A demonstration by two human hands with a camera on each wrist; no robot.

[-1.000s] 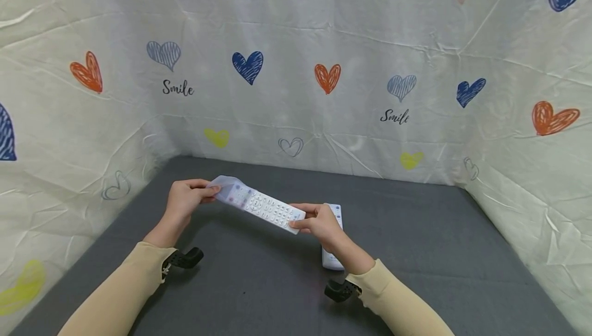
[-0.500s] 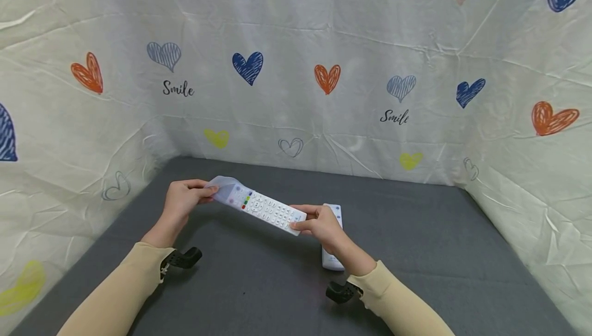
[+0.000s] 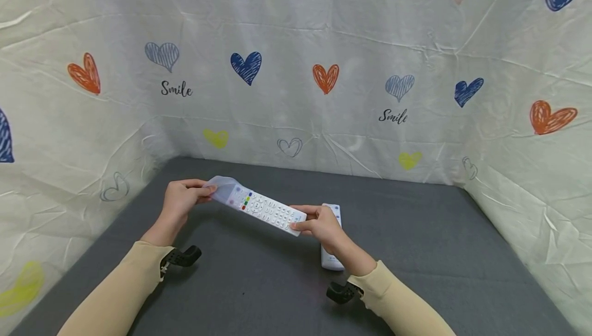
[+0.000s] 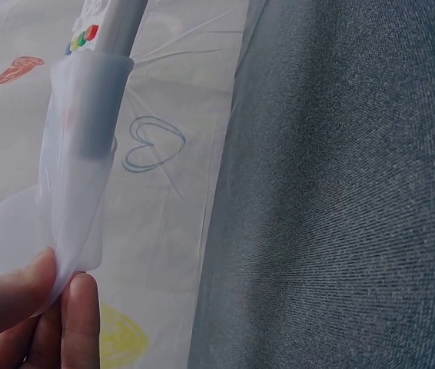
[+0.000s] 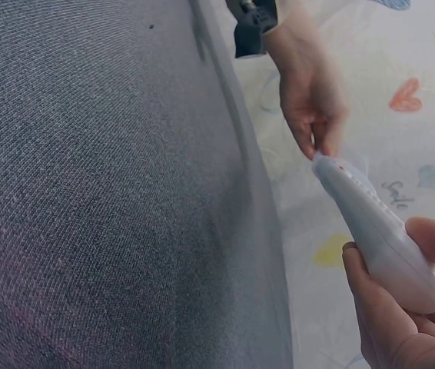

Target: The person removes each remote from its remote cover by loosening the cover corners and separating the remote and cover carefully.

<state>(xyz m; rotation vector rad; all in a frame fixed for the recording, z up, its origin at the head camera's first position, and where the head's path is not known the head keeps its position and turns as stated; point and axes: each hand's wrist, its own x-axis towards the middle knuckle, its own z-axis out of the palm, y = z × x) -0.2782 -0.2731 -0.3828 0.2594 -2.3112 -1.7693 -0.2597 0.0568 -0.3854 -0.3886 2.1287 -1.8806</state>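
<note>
A white remote control [image 3: 273,211] with many buttons is held above the table, tilted down toward the right. Over its far-left end sits a translucent silicone cover [image 3: 222,188], loose and flattened past the remote's tip. My left hand [image 3: 179,203] pinches the free end of this cover [image 4: 79,177] between thumb and fingers. With thumb above and fingers beneath, my right hand [image 3: 324,229] grips the remote's other end, also visible in the right wrist view as the remote's rounded white side [image 5: 390,257]. Beneath the right hand a second white remote [image 3: 331,261] lies on the table, partly hidden.
The table wears a dark grey cloth [image 3: 259,284]. White sheeting [image 3: 287,115] printed with hearts and "Smile" hangs behind it and along both sides. A black wrist device [image 3: 182,257] sits on the left cuff, another black device [image 3: 342,292] on the right.
The cover's edge has slid left off the remote a little, so the coloured buttons that lay under it a second ago are now bare. The second remote has not moved.
</note>
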